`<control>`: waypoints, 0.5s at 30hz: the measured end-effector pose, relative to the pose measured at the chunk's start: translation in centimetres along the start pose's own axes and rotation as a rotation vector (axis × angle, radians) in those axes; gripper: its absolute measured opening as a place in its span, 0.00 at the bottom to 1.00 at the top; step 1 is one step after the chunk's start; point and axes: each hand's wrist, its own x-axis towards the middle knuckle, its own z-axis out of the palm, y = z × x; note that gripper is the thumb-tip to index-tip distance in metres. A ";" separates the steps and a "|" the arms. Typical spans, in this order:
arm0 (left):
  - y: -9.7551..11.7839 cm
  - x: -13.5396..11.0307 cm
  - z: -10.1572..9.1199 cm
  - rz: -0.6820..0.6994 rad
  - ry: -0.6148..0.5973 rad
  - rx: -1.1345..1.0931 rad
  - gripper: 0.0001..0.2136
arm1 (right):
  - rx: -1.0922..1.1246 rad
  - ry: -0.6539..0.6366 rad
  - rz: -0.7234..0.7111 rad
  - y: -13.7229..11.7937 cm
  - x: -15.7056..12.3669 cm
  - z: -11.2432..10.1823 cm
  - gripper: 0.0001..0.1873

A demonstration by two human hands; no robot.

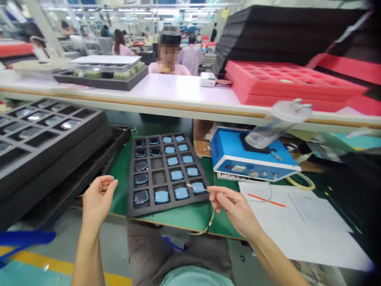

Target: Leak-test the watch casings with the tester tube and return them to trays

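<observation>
My right hand (229, 204) grips a thin cotton swab (199, 188) between thumb and fingers. The swab's white tip points left, over the lower right part of a black foam tray (130, 198). Light blue watch-shaped pieces (161, 196) fill the right columns and one bottom cell. Dark glossy pieces (141, 197) lie in the left column and some upper cells; two middle cells hold nothing. Left of the tray, my left hand (99, 198) is raised with fingers curled and thumb pressed to the fingertips. What it pinches, if anything, is too small to make out.
Stacked black foam trays (59, 139) rise at the left. A blue machine (229, 153) carrying a clear plastic cup (262, 131) stands back right, near white paper (282, 230) and an orange stick (266, 200). A shelf (178, 93) crosses behind, with red foam trays (268, 85). A person (169, 67) faces me.
</observation>
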 end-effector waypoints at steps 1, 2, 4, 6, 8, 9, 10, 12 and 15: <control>3.2 0.6 1.3 0.081 -0.016 -0.043 0.10 | -0.021 -0.025 -0.030 -0.2 -0.1 -0.3 0.22; 7.0 1.1 3.2 0.173 -0.047 -0.087 0.11 | -0.039 -0.047 -0.064 -0.4 -0.3 -0.6 0.23; 15.1 1.8 8.3 0.504 -0.320 -0.184 0.09 | -0.082 -0.082 -0.137 -0.6 -1.1 -0.9 0.20; 22.4 1.9 14.1 0.649 -0.495 -0.202 0.08 | -0.118 -0.089 -0.203 -0.3 -2.4 -1.2 0.16; 27.6 1.8 19.2 0.710 -0.605 -0.192 0.07 | -0.106 -0.072 -0.251 0.4 -3.7 -1.3 0.13; 29.2 1.6 21.1 0.722 -0.638 -0.178 0.07 | -0.072 -0.071 -0.268 0.8 -4.3 -1.4 0.13; 30.3 1.4 22.5 0.728 -0.660 -0.162 0.07 | -0.025 -0.083 -0.288 1.3 -4.9 -1.5 0.12; 31.2 0.9 23.8 0.730 -0.666 -0.124 0.08 | 0.055 -0.172 -0.331 2.0 -5.6 -1.5 0.13; 30.7 0.2 23.0 0.732 -0.627 -0.079 0.09 | 0.101 -0.302 -0.409 1.6 -5.6 -1.3 0.16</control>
